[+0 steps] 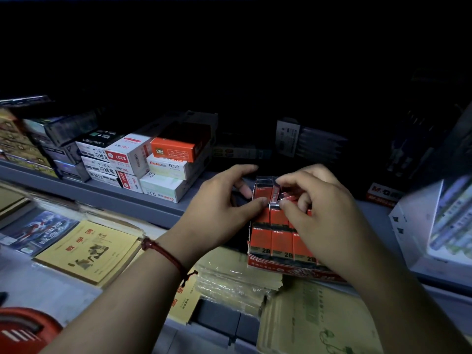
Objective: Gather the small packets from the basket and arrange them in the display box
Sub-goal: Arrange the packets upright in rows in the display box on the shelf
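Nearest me, at the lower left, I see the rim of the red basket (23,330), with yellow exercise books (89,249) beyond it. The red display box (281,269) sits on the shelf edge, its front rows filled with 2B packets (260,241). My left hand (222,200) curls thumb and fingers round a back-row packet (261,189). My right hand (314,200) pinches a loose packet (276,191) just beside it, over the box's back row. Farther left stand stacked pen boxes (153,164).
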